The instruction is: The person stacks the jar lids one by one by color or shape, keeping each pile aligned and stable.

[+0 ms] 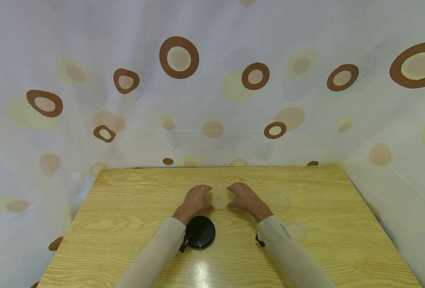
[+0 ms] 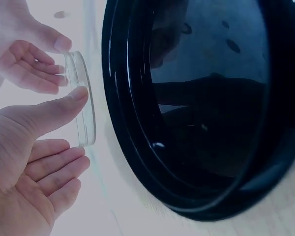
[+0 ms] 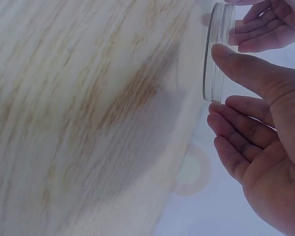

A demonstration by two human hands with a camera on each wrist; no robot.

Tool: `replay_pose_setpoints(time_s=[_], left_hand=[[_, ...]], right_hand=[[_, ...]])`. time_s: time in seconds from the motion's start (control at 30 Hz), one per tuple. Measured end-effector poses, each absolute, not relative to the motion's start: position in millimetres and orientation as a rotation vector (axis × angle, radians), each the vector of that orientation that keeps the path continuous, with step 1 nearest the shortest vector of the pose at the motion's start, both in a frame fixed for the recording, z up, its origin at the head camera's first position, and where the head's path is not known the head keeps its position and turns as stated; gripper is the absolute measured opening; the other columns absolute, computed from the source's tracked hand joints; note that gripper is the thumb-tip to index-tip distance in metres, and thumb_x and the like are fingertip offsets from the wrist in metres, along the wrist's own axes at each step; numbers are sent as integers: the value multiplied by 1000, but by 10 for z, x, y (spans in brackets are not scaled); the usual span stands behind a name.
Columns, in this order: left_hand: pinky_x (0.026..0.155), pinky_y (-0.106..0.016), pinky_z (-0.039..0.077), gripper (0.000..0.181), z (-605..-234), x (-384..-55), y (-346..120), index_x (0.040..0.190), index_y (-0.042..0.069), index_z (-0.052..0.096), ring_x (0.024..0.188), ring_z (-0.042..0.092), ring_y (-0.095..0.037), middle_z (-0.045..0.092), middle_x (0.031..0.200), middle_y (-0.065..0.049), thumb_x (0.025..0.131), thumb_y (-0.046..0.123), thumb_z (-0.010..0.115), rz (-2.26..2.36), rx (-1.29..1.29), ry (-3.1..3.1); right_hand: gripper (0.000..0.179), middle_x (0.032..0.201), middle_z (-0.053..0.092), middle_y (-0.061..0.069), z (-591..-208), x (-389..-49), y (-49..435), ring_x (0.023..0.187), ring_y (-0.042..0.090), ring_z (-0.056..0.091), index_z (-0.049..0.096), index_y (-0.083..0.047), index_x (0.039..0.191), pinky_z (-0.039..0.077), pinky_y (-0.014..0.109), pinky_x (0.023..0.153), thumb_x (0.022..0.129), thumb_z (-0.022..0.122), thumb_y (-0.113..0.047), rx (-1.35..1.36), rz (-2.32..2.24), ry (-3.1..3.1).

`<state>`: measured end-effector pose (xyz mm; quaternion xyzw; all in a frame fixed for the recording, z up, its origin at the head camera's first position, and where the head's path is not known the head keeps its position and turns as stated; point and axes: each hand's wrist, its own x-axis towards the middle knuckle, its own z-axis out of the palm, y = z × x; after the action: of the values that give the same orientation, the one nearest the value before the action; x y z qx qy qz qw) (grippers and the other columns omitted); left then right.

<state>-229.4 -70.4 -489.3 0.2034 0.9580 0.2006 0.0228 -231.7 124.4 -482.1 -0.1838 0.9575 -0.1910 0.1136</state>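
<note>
A clear round petri dish [image 1: 219,197] is held between my two hands over the far middle of the table. My left hand [image 1: 197,201] grips its left edge, and in the left wrist view the thumb [image 2: 77,94] lies on the rim with the fingertips just below. On the opposite edge, my right hand [image 1: 244,199] holds the dish likewise, its thumb [image 3: 223,52] at the rim in the right wrist view. Beside my left wrist sits a glossy black round object [image 1: 200,233] with a raised rim, looming large in the left wrist view.
To the right of my right hand lies a clear shallow round piece [image 1: 279,202]. A similar clear round piece [image 1: 297,231] is nearer, partly behind my right sleeve. The wood-grain table [image 1: 133,200] meets a patterned cloth [image 1: 212,148] at its back and sides.
</note>
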Motion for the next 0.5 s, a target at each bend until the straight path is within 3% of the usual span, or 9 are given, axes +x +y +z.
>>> replay_pose_setpoints(time_s=[0.5], left_hand=[[91,-40,52,61,-4842,-2076,-690,122,3,63,110,62,-28,65,122,-11,69,25,85,657,653,2944]], right_hand=[[58,126,60,16,-4783,-2098,1342,117,33,56,57,2,127,47,45,97,77,79,-19,-574,-642,2810]])
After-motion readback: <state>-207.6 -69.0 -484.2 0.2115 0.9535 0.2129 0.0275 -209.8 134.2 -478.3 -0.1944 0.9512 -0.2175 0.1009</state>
